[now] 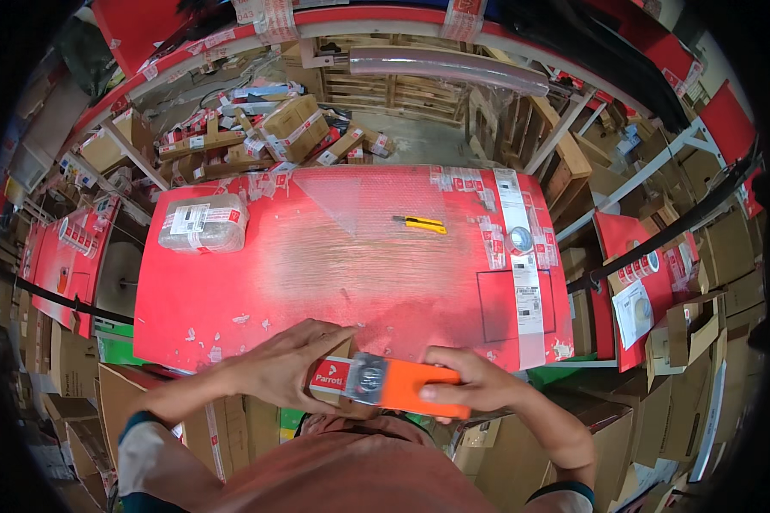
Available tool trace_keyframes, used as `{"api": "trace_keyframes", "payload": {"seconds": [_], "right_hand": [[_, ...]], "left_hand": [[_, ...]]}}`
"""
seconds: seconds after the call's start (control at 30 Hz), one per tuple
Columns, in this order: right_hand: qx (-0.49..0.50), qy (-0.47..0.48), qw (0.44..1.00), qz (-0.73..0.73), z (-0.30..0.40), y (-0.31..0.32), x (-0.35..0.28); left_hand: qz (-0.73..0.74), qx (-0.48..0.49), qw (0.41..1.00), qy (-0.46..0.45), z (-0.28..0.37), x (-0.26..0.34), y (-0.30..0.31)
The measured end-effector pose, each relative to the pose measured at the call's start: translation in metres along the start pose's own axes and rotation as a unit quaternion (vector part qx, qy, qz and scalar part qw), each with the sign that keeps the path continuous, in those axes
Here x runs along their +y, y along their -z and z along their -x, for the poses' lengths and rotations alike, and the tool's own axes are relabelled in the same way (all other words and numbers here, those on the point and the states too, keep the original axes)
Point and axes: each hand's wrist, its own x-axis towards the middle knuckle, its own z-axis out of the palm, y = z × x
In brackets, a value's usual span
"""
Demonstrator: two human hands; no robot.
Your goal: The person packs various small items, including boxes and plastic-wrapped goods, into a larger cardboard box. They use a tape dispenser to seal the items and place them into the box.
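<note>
Close to my body at the near edge of the red worktable [192, 295], my left hand [295, 365] grips a small brown cardboard box [339, 359] with red and white printed tape on it. My right hand [478, 381] holds an orange box or sleeve [420, 386] with a grey, see-through end [367, 378] that meets the cardboard box. Whether the two are joined or one is partly inside the other, I cannot tell. Beyond my hands, a yellow snap-off utility knife [425, 224] lies on the table.
A bubble-wrapped parcel [203, 222] sits at the table's back left. On the right, a tape roll [519, 240] rests on a strip of printed labels [527, 301]. Bubble wrap [385, 192] lies at the back, below a roll of clear film [449, 69]. Cartons [571, 436] stand near my body.
</note>
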Motion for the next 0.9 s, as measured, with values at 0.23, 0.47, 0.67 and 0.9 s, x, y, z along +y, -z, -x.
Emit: {"api": "trace_keyframes", "payload": {"seconds": [0.23, 0.47, 0.67, 0.9], "right_hand": [[-0.097, -0.064, 0.844, 0.524, -0.013, -0.023, -0.012], [0.254, -0.208, 0.803, 0.498, -0.014, 0.026, 0.167], [0.558, -0.021, 0.718, 0.415, -0.052, 0.004, 0.331], [0.225, 0.11, 0.808, 0.533, -0.091, -0.115, 0.166]], "left_hand": [[-0.251, -0.167, 0.953, -0.038, -0.027, 0.038, 0.014], [-0.55, -0.389, 0.739, 0.001, -0.025, 0.014, -0.047], [-0.388, -0.422, 0.819, 0.033, -0.014, -0.07, -0.072], [-0.319, -0.051, 0.946, 0.029, 0.156, -0.121, -0.037]]}}
